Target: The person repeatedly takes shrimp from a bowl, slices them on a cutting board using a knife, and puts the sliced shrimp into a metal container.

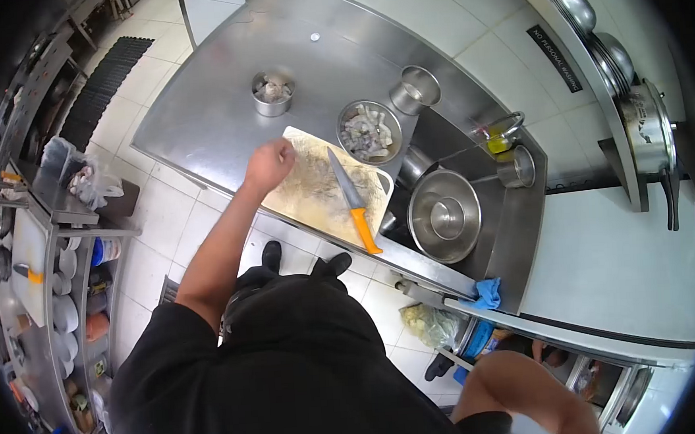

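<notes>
My left hand (271, 164) is closed, fingers curled, over the upper left edge of a worn white cutting board (314, 189); whatever it may hold is hidden. A knife with an orange handle (361, 226) lies on the board, its blade pointing to the back. Behind the board, a round metal bowl (369, 132) contains pale, greyish pieces. Farther left stands a smaller metal container (273, 93) with similar pieces. My right arm bends at the lower right, and its hand is out of view.
An empty metal pot (415, 90) stands beside the sink. Inside the sink (515, 230) are a large steel bowl (462, 246) and a yellow-green bottle (499, 140). A blue cloth (487, 293) hangs at its front corner. Shelves with dishes (65, 312) stand at left.
</notes>
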### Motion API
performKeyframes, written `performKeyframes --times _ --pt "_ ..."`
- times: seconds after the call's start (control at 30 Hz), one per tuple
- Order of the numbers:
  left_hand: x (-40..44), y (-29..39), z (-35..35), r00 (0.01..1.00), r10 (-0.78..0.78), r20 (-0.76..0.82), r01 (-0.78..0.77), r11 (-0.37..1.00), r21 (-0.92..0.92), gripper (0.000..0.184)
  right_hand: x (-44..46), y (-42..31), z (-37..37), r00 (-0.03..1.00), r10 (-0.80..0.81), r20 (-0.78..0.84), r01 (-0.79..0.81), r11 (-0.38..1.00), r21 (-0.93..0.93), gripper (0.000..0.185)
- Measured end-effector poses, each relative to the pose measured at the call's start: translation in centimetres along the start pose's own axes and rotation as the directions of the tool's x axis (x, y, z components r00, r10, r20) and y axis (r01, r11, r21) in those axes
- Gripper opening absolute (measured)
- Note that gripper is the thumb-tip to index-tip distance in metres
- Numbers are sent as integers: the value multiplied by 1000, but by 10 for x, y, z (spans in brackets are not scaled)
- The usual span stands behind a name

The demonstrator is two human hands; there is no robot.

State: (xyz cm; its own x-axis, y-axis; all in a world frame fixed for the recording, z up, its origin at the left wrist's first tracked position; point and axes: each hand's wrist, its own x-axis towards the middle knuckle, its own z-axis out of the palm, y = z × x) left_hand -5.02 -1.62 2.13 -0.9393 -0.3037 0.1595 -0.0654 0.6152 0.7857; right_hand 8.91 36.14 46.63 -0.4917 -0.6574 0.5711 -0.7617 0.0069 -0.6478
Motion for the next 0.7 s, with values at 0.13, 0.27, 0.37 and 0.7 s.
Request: performKeyframes --times 0.13,0.27,0.37,0.7 --pt "68 7 -33 981 -84 -173 69 993 -95 22 11 -4 19 972 11 234 1 999 -53 25" --pt "124 -1 -58 979 -42 -200 78 981 179 25 2 22 42 807 564 172 -486 801 -350 24" --pt "117 -13 -58 996 27 -89 2 952 305 27 -7 82 72 372 926 -67 -847 309 -433 24" --pt "23 19 50 970 -95 225 37 968 248 21 -191 365 218 669 729 -144 -594 409 -693 59"
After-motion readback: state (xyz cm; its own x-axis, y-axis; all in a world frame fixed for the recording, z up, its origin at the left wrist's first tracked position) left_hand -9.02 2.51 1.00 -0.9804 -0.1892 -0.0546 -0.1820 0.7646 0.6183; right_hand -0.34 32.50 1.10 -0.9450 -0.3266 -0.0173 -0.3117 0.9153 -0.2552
